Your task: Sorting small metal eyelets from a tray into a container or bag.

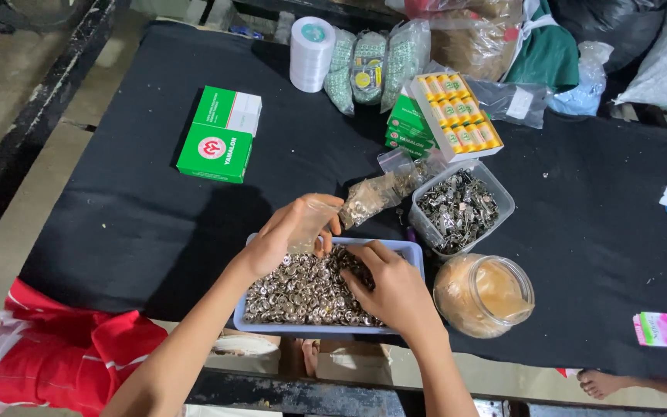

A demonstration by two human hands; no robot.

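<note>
Pinching clear bag: left hand fingers | right hand fingertips buried in metal rings, grip probably closed

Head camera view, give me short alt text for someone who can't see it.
Two bare hands work over a pale blue tray of small silvery metal pieces on a black table: the left hand holds a small clear plastic bag, the right hand reaches into the pieces.

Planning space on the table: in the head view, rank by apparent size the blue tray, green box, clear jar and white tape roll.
1. Blue plastic tray
2. Green cardboard box
3. Clear jar, nearer, so unsure
4. White tape roll
</note>
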